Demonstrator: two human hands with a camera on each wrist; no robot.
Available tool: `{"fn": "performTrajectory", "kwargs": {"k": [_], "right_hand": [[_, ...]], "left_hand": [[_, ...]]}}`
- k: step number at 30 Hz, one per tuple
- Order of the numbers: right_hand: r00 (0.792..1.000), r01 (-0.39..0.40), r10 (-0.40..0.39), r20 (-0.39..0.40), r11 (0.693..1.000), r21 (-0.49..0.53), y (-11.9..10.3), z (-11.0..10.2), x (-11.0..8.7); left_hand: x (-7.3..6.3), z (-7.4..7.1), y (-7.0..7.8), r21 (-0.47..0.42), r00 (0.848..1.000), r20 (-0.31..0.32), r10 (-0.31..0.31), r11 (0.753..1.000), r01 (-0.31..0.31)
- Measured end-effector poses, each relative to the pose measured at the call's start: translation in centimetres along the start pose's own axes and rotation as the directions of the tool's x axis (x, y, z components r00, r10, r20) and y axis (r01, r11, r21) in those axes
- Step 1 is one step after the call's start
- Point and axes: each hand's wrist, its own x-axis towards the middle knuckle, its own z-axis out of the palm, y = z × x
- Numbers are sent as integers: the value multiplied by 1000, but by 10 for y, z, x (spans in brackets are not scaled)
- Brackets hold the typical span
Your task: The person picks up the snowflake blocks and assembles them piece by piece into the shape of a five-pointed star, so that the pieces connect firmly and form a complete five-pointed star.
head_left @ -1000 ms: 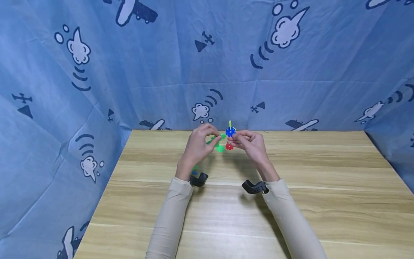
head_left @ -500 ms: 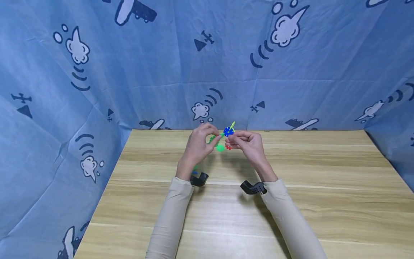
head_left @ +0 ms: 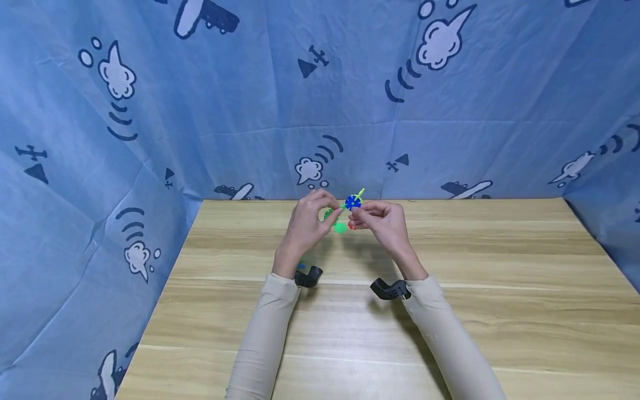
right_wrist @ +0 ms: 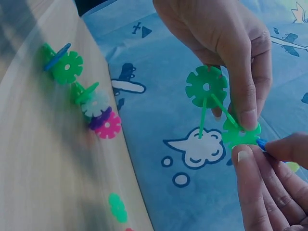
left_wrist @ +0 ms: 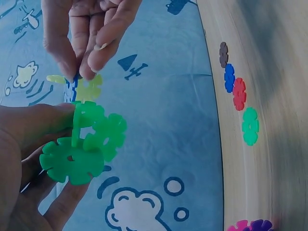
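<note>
My left hand (head_left: 312,219) pinches a cluster of joined green snowflake discs (left_wrist: 72,161), slotted into one another at angles. To its right, my right hand (head_left: 385,225) pinches a blue snowflake disc (head_left: 353,203) between thumb and fingers. Yellow discs (left_wrist: 90,89) are fitted to the blue one and stick out beyond it. Both hands are raised over the far part of the table. In the right wrist view, the edge of the blue disc meets the nearest green disc (right_wrist: 240,134), and the fingertips of both hands almost touch there.
On the wooden table (head_left: 475,311), brown (left_wrist: 224,54), blue (left_wrist: 229,78), red (left_wrist: 239,94) and green discs (left_wrist: 250,126) lie in a row. Joined green-and-blue discs (right_wrist: 67,67) and a cluster with a pink disc (right_wrist: 108,125) lie left. A patterned blue curtain (head_left: 350,100) hangs behind.
My right hand has shifted slightly left, bringing the blue disc up to the green discs. The yellow piece on it has tilted to the right. My left hand has stayed nearly still.
</note>
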Motion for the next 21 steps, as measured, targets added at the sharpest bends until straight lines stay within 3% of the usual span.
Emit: {"fn": "performTrajectory", "kwargs": {"k": [8,16,21], "right_hand": [[997,57,-60,-40,995,-81,-4,3,-2],[992,117,-120,-46,991,-73,-4,8,-3],[988,137,-143,-61,987,-88,-4,9,-4]], "left_hand": [[0,-1,0,-2,1000,-26,-2,1000,2],[2,2,2,6,998,-32,51,999,-51],[1,4,2,27,994,-67,90,996,-89]]}}
